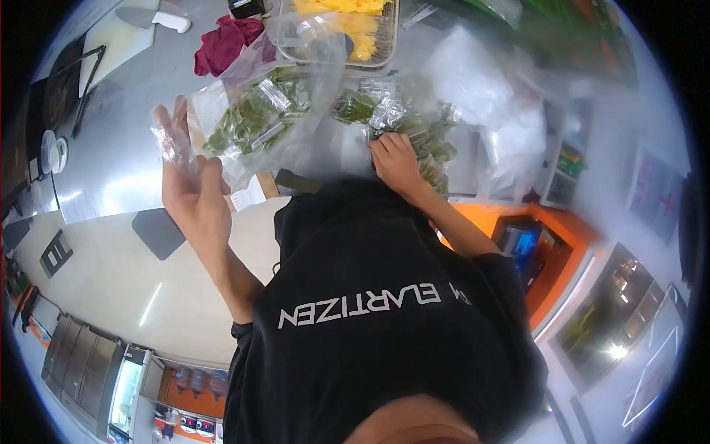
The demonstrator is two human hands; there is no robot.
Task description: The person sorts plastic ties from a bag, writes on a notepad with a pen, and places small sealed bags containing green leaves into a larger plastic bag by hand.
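Left hand (196, 192): raised at the near edge of the metal table (118, 159), fingers partly open, upper ones extended and apart, thumb bent up. Clear plastic film (176, 146) lies over and between the fingers; grip on it unclear, cannot tell if it is pinched. Can't tell either whether the film is part of the large clear bag (237, 159) just beside the hand.

Large bag lies open-looking on the table, with green leafy packets (259, 115) inside or under its plastic; layers overlap, hard to separate.

Right hand (397, 161): palm down, fingers curled and close together, fingertips on the near side of a loose pile of small clear packs (433, 140) with green contents. Touching the pile; whether a pack is gripped cannot be told. The pile sits right of the large bag.

Around: tray (392, 52) with yellow pieces (362, 37) beyond the bags, dark red cloth (225, 46) left of the tray, knife (171, 21) far left by a white board (115, 46), whitish plastic bags (510, 126) right of the pile.
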